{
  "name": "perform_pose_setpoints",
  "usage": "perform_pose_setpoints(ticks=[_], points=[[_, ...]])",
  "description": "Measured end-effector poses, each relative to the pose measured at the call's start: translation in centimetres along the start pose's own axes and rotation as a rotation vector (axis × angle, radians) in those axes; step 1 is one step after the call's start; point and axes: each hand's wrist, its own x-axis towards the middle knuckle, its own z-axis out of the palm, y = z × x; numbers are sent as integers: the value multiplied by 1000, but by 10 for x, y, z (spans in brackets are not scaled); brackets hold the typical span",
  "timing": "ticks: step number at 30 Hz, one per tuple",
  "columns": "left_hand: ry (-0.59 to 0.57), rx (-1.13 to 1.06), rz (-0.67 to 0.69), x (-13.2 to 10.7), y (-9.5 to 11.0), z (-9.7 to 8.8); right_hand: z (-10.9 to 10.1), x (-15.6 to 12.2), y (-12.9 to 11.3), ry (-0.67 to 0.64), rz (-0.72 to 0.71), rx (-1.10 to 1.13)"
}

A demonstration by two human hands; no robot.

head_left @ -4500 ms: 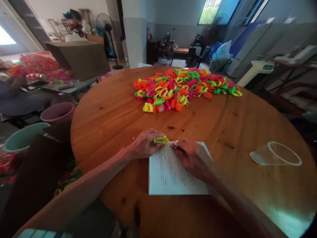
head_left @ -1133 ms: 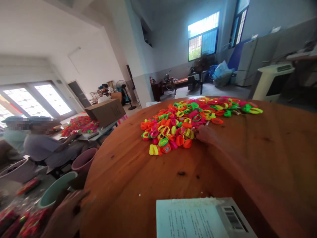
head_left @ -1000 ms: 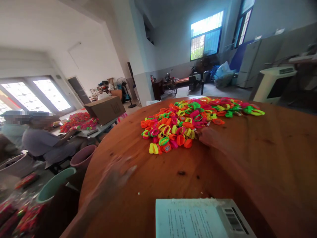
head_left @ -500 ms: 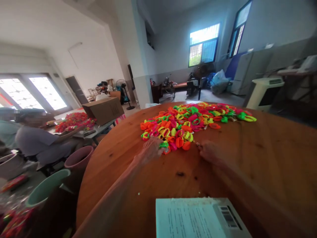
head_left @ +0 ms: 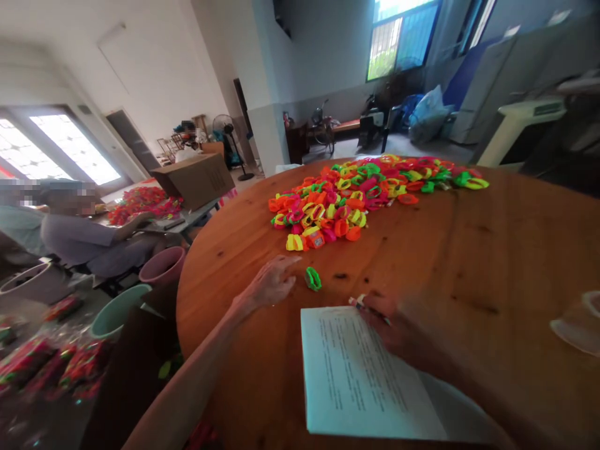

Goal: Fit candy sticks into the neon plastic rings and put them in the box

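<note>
My left hand (head_left: pixel 269 281) hovers over or rests on the table with fingers stretched out, holding nothing, just left of a single green ring-shaped band (head_left: pixel 313 279). Beyond it, a pile of neon ring-shaped bands (head_left: pixel 347 203) in pink, orange, yellow and green spreads across the table. One orange band (head_left: pixel 315 237) at the pile's near edge shows a small greyish square. My right hand (head_left: pixel 387 312) is closed around a thin dark stick-like thing (head_left: pixel 372 307) with a whitish end, too blurred to name. It is over the far edge of a thick white printed book or pad (head_left: pixel 356 381).
The round wooden table (head_left: pixel 506 262) bears a clear plastic cup-like thing (head_left: pixel 581 328) at right. Tubs (head_left: pixel 162 265) and bagged bands (head_left: pixel 84 365) stand on the floor at left. A seated person (head_left: pixel 79 237) is near another table with a cardboard box (head_left: pixel 194 178).
The view has tilted down. My left hand has come away from the pile; the green band it touched lies apart on the table. My right hand has moved nearer, over the book.
</note>
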Motion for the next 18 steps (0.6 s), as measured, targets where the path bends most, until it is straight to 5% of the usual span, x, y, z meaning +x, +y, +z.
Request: perform_pose_setpoints(ticks=[3,9,18], points=[[99,44,-171,0,6,8,0,-12,-9,-35,-31,-71],[100,63,-349,24,31,29,-5,-8,-19,-65,-7,-176],[10,-212,-286,28,31,27,-4,-12,-24,-4,-92,-179]])
